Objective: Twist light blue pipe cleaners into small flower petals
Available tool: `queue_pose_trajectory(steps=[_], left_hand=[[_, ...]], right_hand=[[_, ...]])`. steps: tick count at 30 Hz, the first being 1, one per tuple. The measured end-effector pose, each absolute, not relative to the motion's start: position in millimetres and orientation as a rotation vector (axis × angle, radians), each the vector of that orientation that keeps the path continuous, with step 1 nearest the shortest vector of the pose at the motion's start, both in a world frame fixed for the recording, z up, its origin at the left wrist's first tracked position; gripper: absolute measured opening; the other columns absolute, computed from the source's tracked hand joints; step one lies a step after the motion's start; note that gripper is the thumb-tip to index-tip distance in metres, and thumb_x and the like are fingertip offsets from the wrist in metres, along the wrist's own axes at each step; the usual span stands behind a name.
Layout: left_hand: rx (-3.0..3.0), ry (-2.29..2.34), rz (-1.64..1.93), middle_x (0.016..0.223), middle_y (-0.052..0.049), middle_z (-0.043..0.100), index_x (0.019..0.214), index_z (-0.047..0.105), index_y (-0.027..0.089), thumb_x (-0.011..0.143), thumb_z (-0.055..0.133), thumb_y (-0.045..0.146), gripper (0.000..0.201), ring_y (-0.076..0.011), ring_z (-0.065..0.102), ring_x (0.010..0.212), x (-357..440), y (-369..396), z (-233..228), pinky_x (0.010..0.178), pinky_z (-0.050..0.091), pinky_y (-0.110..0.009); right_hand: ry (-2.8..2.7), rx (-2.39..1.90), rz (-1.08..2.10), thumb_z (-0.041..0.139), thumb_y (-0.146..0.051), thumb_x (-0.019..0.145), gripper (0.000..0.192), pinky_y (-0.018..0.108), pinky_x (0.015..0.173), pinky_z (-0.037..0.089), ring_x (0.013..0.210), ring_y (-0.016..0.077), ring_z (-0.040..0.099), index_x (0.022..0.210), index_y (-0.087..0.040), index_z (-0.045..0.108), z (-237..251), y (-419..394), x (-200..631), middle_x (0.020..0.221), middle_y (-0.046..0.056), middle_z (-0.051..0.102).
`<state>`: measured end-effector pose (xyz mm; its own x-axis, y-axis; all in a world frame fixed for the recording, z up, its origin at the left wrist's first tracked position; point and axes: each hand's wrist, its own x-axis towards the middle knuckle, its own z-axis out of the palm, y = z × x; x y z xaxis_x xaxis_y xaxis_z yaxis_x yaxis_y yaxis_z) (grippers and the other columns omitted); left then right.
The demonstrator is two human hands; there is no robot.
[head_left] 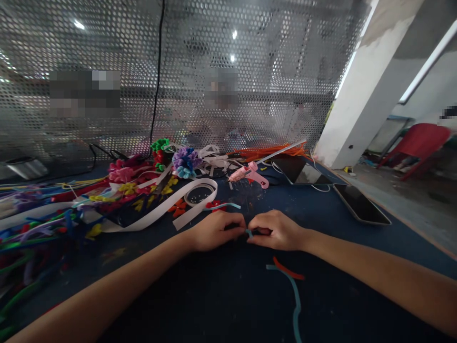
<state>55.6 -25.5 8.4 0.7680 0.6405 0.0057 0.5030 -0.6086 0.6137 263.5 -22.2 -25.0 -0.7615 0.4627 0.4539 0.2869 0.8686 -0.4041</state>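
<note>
My left hand (218,229) and my right hand (276,230) meet above the dark blue table, fingertips pinched close together. Between them shows a short piece of light blue pipe cleaner (249,233), gripped from both sides and mostly hidden by the fingers. Below my right hand lies a longer light blue pipe cleaner (295,297), bent in a curve. A short orange-red pipe cleaner piece (288,269) rests beside its upper end. Just beyond my left hand is another light blue strip (228,206) near red and orange pipe-cleaner flowers (178,208).
A pink glue gun (249,175) with a long glue stick lies ahead. White ribbon (157,209) curls at left among a heap of coloured pipe cleaners (32,252). A tablet (302,170) and a phone (362,204) lie at right. A perforated metal screen (257,71) stands behind.
</note>
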Motion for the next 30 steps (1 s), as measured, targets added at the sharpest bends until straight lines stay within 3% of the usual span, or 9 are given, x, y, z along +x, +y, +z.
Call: queue_pose_trajectory(steps=[8, 16, 20, 26, 30], left_hand=[[2.359, 0.8, 0.354, 0.067, 0.003, 0.055, 0.081, 0.054, 0.016, 0.087, 0.044, 0.023, 0.014, -0.0092, 0.05, 0.062, 55, -27, 5, 0.057, 0.036, -0.018], [2.415, 0.789, 0.398, 0.068, 0.002, 0.054, 0.078, 0.054, 0.015, 0.086, 0.045, 0.019, 0.012, -0.0092, 0.049, 0.062, 55, -28, 6, 0.058, 0.036, -0.019], [2.38, 0.806, 0.4, 0.068, 0.002, 0.053, 0.08, 0.054, 0.015, 0.086, 0.043, 0.018, 0.013, -0.0093, 0.048, 0.061, 55, -28, 7, 0.056, 0.036, -0.019], [2.236, 0.779, 0.39, 0.066, 0.001, 0.051, 0.078, 0.052, 0.014, 0.087, 0.043, 0.026, 0.017, -0.0099, 0.046, 0.06, 54, -27, 6, 0.054, 0.035, -0.019], [2.135, 0.781, 0.413, 0.065, 0.002, 0.05, 0.076, 0.051, 0.015, 0.087, 0.044, 0.03, 0.02, -0.0096, 0.043, 0.058, 54, -27, 5, 0.053, 0.034, -0.019]], right_hand=[[-2.357, -0.586, 0.736, 0.049, -0.019, 0.084, 0.014, 0.021, 0.057, 0.037, 0.059, 0.0081, 0.047, 0.074, -0.015, 0.058, -15, -24, 261, 0.066, -0.001, 0.054], [-2.106, -0.796, 1.146, 0.062, -0.03, 0.077, 0.017, 0.019, 0.051, 0.039, 0.056, 0.0075, 0.048, 0.081, -0.016, 0.052, -20, -21, 260, 0.063, -0.004, 0.052], [-2.16, -0.758, 0.79, 0.058, -0.031, 0.081, 0.015, 0.019, 0.052, 0.042, 0.058, 0.0075, 0.05, 0.077, -0.017, 0.054, -24, -25, 261, 0.066, -0.003, 0.054], [-2.254, -0.311, -0.203, 0.054, -0.017, 0.085, 0.007, 0.024, 0.067, 0.048, 0.073, 0.0114, 0.056, 0.09, -0.014, 0.058, -24, -30, 266, 0.082, 0.004, 0.063], [-2.21, -0.279, -0.485, 0.056, -0.014, 0.083, 0.012, 0.024, 0.064, 0.049, 0.072, 0.0122, 0.058, 0.094, -0.011, 0.058, -21, -32, 269, 0.085, 0.006, 0.065]])
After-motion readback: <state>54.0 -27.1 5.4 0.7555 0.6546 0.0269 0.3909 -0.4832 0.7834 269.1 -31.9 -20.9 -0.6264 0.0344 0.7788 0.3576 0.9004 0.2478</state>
